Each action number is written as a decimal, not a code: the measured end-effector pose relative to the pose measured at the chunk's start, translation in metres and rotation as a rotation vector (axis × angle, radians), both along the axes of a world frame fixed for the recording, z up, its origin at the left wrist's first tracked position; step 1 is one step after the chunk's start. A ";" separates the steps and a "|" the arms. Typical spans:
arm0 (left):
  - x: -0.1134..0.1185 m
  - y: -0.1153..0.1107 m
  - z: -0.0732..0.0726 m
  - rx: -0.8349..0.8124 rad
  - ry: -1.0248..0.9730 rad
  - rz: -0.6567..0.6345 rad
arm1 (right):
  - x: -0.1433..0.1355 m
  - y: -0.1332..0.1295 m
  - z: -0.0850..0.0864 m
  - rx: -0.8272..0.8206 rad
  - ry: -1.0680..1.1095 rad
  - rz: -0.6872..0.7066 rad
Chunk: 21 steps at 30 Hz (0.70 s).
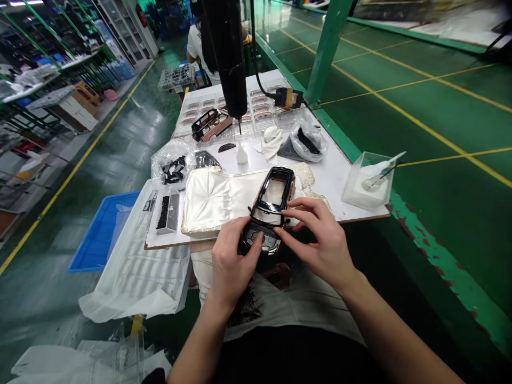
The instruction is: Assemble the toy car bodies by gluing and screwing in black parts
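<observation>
A model car body, glossy black with bronze sides and an open roof frame, lies tilted over the near edge of a padded white cushion. My left hand holds its near left end, thumb on the hood and fingers wrapped underneath. On the other side, my right hand grips the right edge near the windshield frame with its fingertips. Whether a small part is pinched in the right fingertips cannot be made out. The white cushion supports the far part of the shell.
A black power screwdriver hangs over the table, above a small white bottle. Bags of black parts lie left and right. Behind are another car body and clear trays. A clear box stands right. A person sits ahead.
</observation>
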State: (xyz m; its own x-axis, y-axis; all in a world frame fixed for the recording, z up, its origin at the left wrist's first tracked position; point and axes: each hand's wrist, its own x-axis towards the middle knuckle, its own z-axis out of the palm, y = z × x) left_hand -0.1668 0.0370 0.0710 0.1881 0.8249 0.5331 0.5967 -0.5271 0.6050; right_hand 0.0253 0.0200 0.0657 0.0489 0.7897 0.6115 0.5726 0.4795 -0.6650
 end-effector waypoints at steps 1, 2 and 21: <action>-0.001 0.000 -0.001 0.029 0.021 -0.019 | 0.000 0.000 0.000 -0.010 0.001 0.002; -0.002 -0.001 -0.002 0.055 0.038 -0.034 | 0.000 0.000 0.000 -0.018 0.001 0.004; -0.003 -0.012 -0.006 0.246 0.328 -0.172 | 0.007 -0.006 -0.003 -0.051 0.185 -0.088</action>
State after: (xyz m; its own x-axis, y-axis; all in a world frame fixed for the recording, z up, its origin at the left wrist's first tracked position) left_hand -0.1703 0.0246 0.0646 0.5040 0.6225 0.5988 0.6271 -0.7404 0.2419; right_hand 0.0324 0.0143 0.0625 0.2271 0.8070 0.5452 0.4766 0.3961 -0.7848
